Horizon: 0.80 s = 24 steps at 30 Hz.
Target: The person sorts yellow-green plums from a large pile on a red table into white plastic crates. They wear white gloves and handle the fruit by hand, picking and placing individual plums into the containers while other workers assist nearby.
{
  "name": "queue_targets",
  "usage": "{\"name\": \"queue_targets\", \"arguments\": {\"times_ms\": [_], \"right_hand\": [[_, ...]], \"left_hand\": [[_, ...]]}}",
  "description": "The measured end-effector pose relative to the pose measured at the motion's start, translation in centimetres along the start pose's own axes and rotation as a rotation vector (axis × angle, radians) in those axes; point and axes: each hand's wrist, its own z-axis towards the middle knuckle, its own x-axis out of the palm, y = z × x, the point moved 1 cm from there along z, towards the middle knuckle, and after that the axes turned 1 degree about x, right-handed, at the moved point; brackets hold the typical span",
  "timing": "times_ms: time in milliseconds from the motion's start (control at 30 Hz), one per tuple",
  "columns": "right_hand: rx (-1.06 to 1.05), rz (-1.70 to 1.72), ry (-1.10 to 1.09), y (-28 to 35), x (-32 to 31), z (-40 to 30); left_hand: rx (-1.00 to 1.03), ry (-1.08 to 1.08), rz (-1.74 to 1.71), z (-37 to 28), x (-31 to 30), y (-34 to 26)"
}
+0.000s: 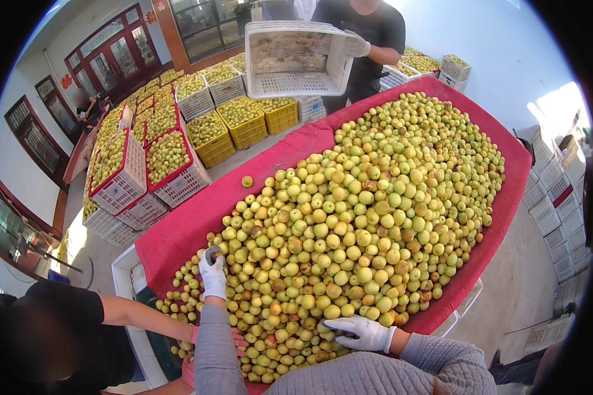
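Observation:
A large heap of yellow-green round fruits (336,232), some with brown patches, lies on a red cloth (188,222) over a long table. My left hand (212,274), in a white glove, is at the heap's left side, its fingers closed around a dark brownish fruit (216,256). In a white glove too, my right hand (361,334) rests on the fruits at the near edge, fingers spread; whether anything is under its palm is hidden.
At the left a co-worker's pink-gloved hand (237,340) touches the fruits beside my left sleeve. Across the table a person holds a tilted white plastic crate (299,59). Filled yellow crates (242,123) and white crates (178,182) stand behind; stacked crates (556,217) stand right.

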Motion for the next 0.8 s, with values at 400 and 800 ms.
{"name": "queue_targets", "arguments": {"times_ms": [400, 800], "right_hand": [[0.094, -0.597, -0.863, -3.3, -13.2, 2.0], [0.083, -0.774, -0.625, -3.2, -12.1, 12.8]], "left_hand": [[-0.021, 0.58, -0.627, -14.3, 3.9, -17.2], [-0.092, 0.468, -0.487, -18.3, 4.0, -16.6]]}}
